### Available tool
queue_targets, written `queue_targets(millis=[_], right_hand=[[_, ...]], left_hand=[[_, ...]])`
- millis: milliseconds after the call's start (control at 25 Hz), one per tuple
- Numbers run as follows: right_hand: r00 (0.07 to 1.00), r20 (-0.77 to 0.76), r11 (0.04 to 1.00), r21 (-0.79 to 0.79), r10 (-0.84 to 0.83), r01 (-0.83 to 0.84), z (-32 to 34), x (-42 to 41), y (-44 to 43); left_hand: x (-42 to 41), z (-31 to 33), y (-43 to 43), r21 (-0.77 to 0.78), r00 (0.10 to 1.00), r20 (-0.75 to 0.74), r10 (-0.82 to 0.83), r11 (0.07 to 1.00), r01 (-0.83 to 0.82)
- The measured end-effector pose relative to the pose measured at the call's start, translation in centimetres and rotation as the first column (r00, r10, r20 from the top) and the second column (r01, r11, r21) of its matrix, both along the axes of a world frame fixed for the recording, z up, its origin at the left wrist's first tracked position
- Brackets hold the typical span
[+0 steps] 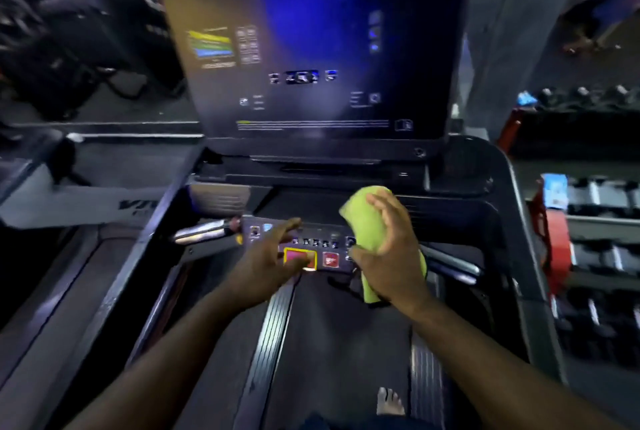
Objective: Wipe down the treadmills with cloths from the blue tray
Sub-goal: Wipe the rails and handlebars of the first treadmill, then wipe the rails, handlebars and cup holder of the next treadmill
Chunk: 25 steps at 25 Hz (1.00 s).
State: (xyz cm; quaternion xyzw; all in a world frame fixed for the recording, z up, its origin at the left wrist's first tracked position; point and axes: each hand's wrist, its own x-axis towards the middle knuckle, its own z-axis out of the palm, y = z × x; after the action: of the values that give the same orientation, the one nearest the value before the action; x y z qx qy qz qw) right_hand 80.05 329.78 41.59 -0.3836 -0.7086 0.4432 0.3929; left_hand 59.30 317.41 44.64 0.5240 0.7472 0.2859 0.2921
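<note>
Head view: a person is standing barefoot on a treadmill (516, 221), one foot (389, 402) showing on the belt (332, 343) at the near edge; the right hand (388, 249) is gripping a green cloth (367, 218), thumb on one side and fingers curling over the other; the cloth is bunching up above the fingers and trailing down below the wrist; hand and cloth are hanging over the right end of the control panel (325, 242), though blur is hiding whether the cloth is touching it; the left hand (268, 261) is reaching onto the panel's left half with fingers spread and straight, its thumb lying over a yellow-framed button (304, 256), holding nothing; the cloth is sitting just right of the left hand, the two hands close together but apart; the big screen (311, 48) is glowing blue beyond the panel's far edge; a silver handgrip (204, 232) is jutting out at the panel's left end; dumbbells (602, 201) are lining a rack off the treadmill's right side.
</note>
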Motion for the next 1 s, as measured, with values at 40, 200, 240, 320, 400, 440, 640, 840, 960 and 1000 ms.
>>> queue_targets(millis=[40, 200, 240, 320, 400, 440, 640, 840, 960, 1000], right_hand=[[0.994, -0.089, 0.995, -0.068, 0.070, -0.076, 1.5, -0.7, -0.5], [0.742, -0.657, 0.633, -0.521, 0.131, -0.573, 6.4, -6.3, -4.2], [0.702, -0.709, 0.486, -0.590, 0.069, -0.645, 6.9, -7.9, -5.5], [0.688, -0.721, 0.247, -0.654, 0.081, -0.715, 7.3, -10.8, -8.6], [0.697, -0.686, 0.202, -0.667, 0.207, -0.717, 7.7, -13.3, -11.8], [0.700, -0.654, 0.246, -0.656, 0.288, -0.714, 7.9, -14.7, -13.5], [0.754, -0.159, 0.664, -0.384, 0.637, -0.642, 8.4, -20.9, -21.0], [0.811, -0.229, 0.720, -0.375, 0.539, -0.584, 8.3, -26.0, -26.8], [0.773, -0.210, 0.703, -0.326, 0.598, -0.632, 8.7, -28.0, -28.5], [0.781, -0.196, 0.725, -0.291, 0.593, -0.624, 9.0, -28.4, -29.0]], left_hand=[[-0.7, 0.9, -1.0, 0.004, 0.981, 0.159, 0.115, 0.993, -0.117], [-2.4, 4.2, -5.7, -0.021, 0.669, 0.669, 0.325, 0.907, -0.420], [-2.5, 5.1, -7.3, 0.000, 0.604, 0.735, 0.308, 0.891, -0.454], [-2.9, 6.8, -10.4, 0.024, 0.507, 0.809, 0.296, 0.846, -0.533], [-4.4, 7.3, -13.9, 0.053, 0.459, 0.840, 0.291, 0.797, -0.602], [-5.6, 7.4, -16.0, 0.070, 0.448, 0.844, 0.294, 0.769, -0.635], [-10.1, 7.0, -26.8, 0.102, 0.423, 0.853, 0.307, 0.696, -0.710], [-14.0, 6.0, -35.6, 0.125, 0.449, 0.809, 0.380, 0.635, -0.762], [-15.8, 5.7, -39.1, 0.072, 0.543, 0.669, 0.508, 0.683, -0.727], [-16.1, 5.8, -39.8, 0.051, 0.583, 0.607, 0.540, 0.706, -0.707]])
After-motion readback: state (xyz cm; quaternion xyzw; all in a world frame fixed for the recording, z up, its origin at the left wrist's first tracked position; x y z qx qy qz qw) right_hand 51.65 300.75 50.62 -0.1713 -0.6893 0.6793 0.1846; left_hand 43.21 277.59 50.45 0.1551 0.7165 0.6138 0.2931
